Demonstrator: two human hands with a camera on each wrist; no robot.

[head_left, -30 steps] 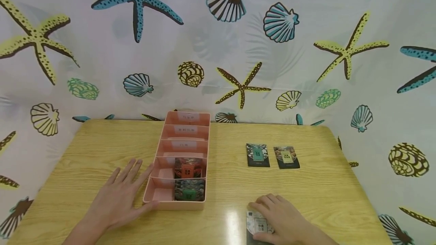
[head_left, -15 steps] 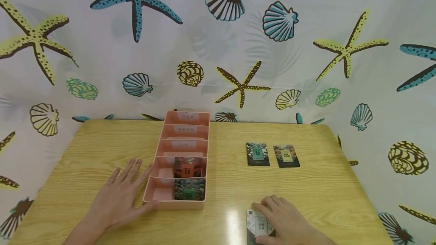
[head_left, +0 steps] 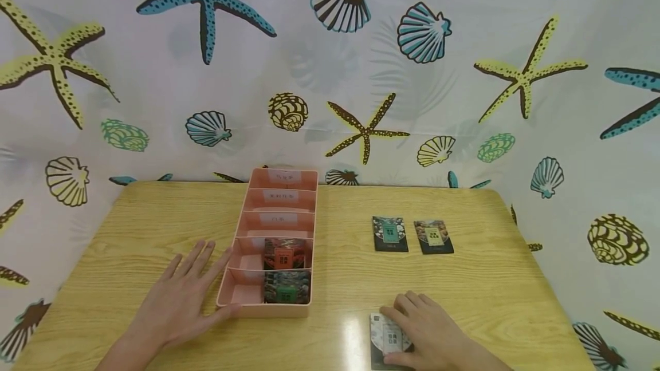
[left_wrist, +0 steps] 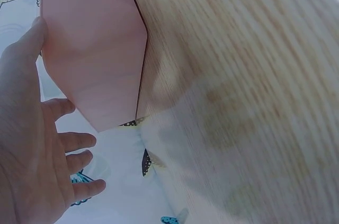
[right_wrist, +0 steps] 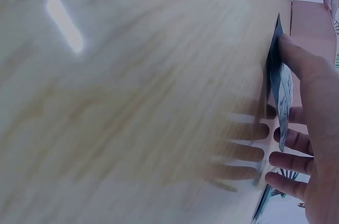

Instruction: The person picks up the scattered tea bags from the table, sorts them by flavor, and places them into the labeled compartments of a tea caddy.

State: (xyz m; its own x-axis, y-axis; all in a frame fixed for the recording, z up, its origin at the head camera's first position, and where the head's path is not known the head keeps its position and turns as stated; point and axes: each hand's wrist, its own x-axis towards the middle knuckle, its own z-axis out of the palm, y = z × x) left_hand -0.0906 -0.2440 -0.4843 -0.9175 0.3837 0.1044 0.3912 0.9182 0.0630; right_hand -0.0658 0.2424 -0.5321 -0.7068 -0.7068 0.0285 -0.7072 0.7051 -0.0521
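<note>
My right hand (head_left: pixel 430 334) holds a white-and-black sachet (head_left: pixel 390 339) low over the near right of the table, thumb at its near edge and fingers at its far end. In the right wrist view, this sachet is seen nearly edge-on, slightly above the wood. My left hand (head_left: pixel 177 296) lies spread at the near left of a pink divided box (head_left: pixel 270 311). Its thumb and index finger touch the box's wall; the other fingers stick out straight. Inside the box, a red sachet (head_left: pixel 285 255) lies in the second-nearest compartment and a green-labelled sachet (head_left: pixel 286 288) in the nearest.
Farther back on the right, a teal-labelled sachet (head_left: pixel 390 233) and a yellow-labelled sachet (head_left: pixel 433 237) lie side by side on the wooden table (head_left: pixel 345 279). Paper labels (head_left: pixel 279 220) mark the box's compartments. A cloth with shells and starfish hangs behind the table.
My right hand and the white-and-black sachet have shifted slightly away from me and to the left. My left hand and the box stay in place.
</note>
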